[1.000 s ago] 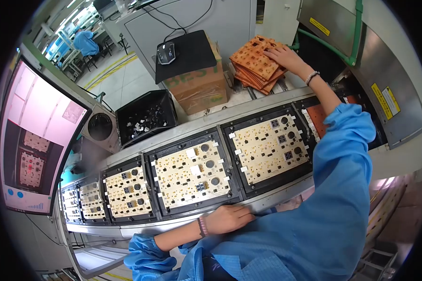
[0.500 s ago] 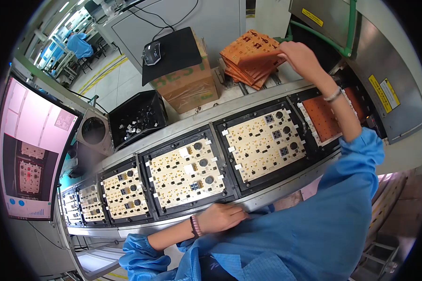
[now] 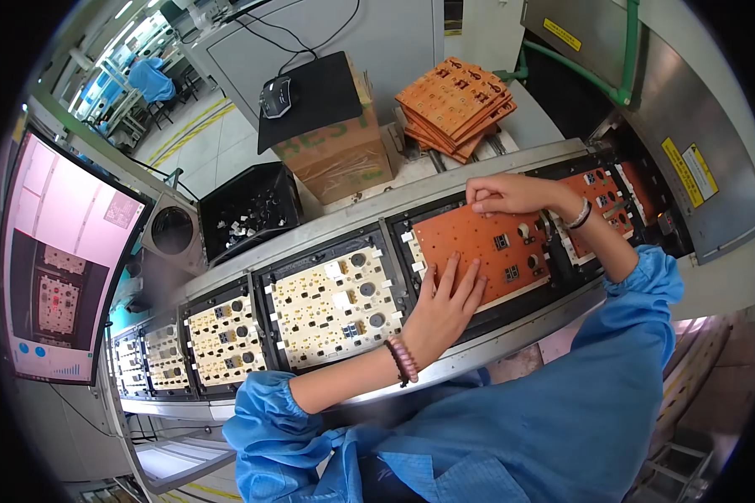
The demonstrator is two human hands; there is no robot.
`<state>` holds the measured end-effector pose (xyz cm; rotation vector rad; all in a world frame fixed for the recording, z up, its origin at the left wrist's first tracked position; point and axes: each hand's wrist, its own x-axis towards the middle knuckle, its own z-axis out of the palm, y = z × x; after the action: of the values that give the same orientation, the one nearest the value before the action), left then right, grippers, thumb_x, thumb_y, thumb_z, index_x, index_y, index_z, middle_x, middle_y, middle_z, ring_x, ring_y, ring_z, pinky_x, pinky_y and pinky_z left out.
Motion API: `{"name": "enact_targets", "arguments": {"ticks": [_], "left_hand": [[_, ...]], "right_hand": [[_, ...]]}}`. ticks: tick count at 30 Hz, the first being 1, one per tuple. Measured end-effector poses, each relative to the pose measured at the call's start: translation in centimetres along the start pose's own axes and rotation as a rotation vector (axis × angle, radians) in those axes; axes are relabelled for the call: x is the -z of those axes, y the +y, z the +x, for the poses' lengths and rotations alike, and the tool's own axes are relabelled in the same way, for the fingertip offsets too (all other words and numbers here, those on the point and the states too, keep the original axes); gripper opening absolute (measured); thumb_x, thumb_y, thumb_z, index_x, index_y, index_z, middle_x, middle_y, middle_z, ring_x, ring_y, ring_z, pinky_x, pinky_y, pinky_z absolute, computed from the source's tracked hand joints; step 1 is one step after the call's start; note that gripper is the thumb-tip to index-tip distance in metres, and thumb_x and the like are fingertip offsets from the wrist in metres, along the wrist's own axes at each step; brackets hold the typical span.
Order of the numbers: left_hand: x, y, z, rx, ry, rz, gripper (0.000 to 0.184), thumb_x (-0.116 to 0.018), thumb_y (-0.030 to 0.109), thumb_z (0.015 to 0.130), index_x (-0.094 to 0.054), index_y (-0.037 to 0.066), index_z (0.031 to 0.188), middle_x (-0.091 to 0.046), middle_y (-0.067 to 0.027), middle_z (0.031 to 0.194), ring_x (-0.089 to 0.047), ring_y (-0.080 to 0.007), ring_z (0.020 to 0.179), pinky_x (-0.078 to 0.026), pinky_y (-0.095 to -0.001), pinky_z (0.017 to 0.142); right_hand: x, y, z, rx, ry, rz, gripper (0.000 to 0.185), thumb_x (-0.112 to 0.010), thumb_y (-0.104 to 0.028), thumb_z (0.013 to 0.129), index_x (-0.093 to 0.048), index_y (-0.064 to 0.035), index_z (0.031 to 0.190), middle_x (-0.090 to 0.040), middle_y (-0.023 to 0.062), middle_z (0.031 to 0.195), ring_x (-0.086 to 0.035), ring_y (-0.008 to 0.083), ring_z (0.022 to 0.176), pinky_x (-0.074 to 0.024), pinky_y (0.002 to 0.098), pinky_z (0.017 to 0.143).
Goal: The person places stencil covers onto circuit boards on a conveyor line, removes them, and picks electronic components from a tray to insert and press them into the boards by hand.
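Observation:
An orange perforated plate (image 3: 470, 243) lies over the cream circuit board in a black frame on the line. My left hand (image 3: 447, 308) rests on its lower left part, fingers spread. At its top edge, my right hand (image 3: 512, 194) has its fingers curled together on the plate. Black round and square parts show through openings at the plate's right. Left of it sits a cream board (image 3: 331, 314) with white, black and round parts. Another orange plate (image 3: 596, 201) lies in the frame to the right.
A stack of orange plates (image 3: 453, 105) stands behind the line. Nearby are a cardboard box (image 3: 335, 155) with a mouse (image 3: 277, 98) on a pad, a black bin (image 3: 256, 214) of small parts and a monitor (image 3: 67, 251). A person in blue sits far off.
My right hand has brought an orange plate from the stack down onto the board. My left hand has moved from the line's front edge up onto that plate, its fingers spreading.

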<state>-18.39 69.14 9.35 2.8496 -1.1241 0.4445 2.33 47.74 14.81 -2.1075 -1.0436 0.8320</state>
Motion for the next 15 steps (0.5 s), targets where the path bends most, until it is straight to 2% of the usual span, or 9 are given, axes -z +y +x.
{"name": "enact_targets", "arguments": {"ticks": [1, 5, 7, 10, 11, 15], "left_hand": [[-0.3, 0.1, 0.0, 0.004, -0.004, 0.001, 0.054, -0.050, 0.022, 0.094, -0.046, 0.006, 0.146, -0.042, -0.0180, 0.153, -0.042, -0.0406, 0.138, -0.037, -0.0557, 0.110], [-1.2, 0.1, 0.1, 0.016, -0.007, -0.034, 0.055, -0.052, 0.022, 0.094, -0.046, 0.011, 0.148, -0.043, -0.0177, 0.152, -0.044, -0.0417, 0.136, -0.037, -0.0565, 0.110], [-2.1, 0.1, 0.1, 0.012, -0.021, -0.062, 0.057, -0.055, 0.024, 0.093, -0.046, 0.015, 0.149, -0.043, -0.0174, 0.152, -0.044, -0.0431, 0.135, -0.037, -0.0571, 0.110], [-2.7, 0.7, 0.3, 0.023, -0.033, -0.060, 0.063, -0.061, 0.029, 0.090, -0.046, 0.018, 0.150, -0.043, -0.0167, 0.153, -0.043, -0.0450, 0.135, -0.038, -0.0593, 0.109], [-2.6, 0.7, 0.3, 0.032, -0.039, -0.089, 0.065, -0.063, 0.031, 0.088, -0.047, 0.018, 0.150, -0.043, -0.0168, 0.153, -0.042, -0.0458, 0.136, -0.037, -0.0607, 0.109], [-1.7, 1.0, 0.2, 0.072, -0.044, -0.187, 0.070, -0.065, 0.036, 0.085, -0.047, 0.017, 0.150, -0.042, -0.0175, 0.154, -0.039, -0.0485, 0.137, -0.034, -0.0659, 0.109]], "right_hand": [[-0.2, -0.1, 0.0, -0.068, 0.022, 0.000, 0.018, -0.059, -0.022, 0.100, -0.059, -0.0038, 0.102, -0.067, 0.0062, 0.086, -0.062, 0.0163, 0.082, -0.0483, 0.0316, 0.078], [-0.8, 0.9, -0.2, 0.109, 0.186, -0.354, 0.016, -0.060, -0.016, 0.097, -0.066, -0.0049, 0.107, -0.062, 0.0094, 0.100, -0.059, 0.0241, 0.095, -0.0468, 0.0343, 0.088], [-1.4, 2.1, -0.8, 0.164, 0.253, -0.441, 0.019, -0.059, -0.014, 0.096, -0.068, -0.0063, 0.111, -0.060, 0.0101, 0.106, -0.056, 0.0276, 0.103, -0.0457, 0.0361, 0.093], [-3.6, 1.8, -2.8, 0.125, 0.376, -0.479, 0.027, -0.061, -0.010, 0.094, -0.067, -0.0092, 0.120, -0.062, 0.0093, 0.110, -0.055, 0.0289, 0.106, -0.0433, 0.0389, 0.097], [-4.4, 0.7, -3.8, 0.060, 0.384, -0.551, 0.038, -0.061, -0.010, 0.094, -0.062, -0.0088, 0.132, -0.062, 0.0091, 0.120, -0.055, 0.0293, 0.111, -0.0424, 0.0409, 0.100], [-8.2, 2.1, -6.2, -0.062, 0.524, -0.906, 0.053, -0.057, -0.013, 0.097, -0.045, -0.0038, 0.147, -0.050, 0.0116, 0.146, -0.047, 0.0296, 0.134, -0.0344, 0.0442, 0.114]]}}
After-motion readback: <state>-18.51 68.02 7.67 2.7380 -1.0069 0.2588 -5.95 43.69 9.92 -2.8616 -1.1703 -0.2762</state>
